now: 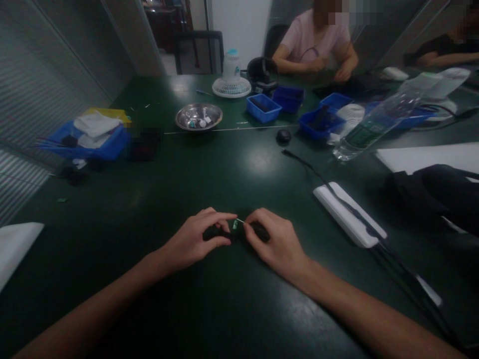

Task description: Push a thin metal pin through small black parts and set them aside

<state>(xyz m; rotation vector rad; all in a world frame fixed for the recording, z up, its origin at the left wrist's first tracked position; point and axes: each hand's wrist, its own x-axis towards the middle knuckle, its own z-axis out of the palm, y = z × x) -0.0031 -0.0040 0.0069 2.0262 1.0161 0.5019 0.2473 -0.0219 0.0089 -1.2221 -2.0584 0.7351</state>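
A small green circuit board [235, 224] is between my two hands, low over the dark green tabletop. My right hand [279, 242] is closed, with thumb and forefinger pinching a thin white stick-like piece [240, 221] that points left over the board. Whether this piece is a wire or a small rod is too small to tell. My left hand [200, 234] is open, its forefinger stretched toward the far end of the white piece and its thumb held apart below. The left fingertip is at or very near that end; contact cannot be made out.
A white power strip [348, 214] with black cables lies to the right. Farther back are a metal bowl [199, 117] with small parts, a white fan [231, 80], blue bins [263, 108] and a tilted plastic bottle [377, 124]. Another person [316, 42] sits across the table.
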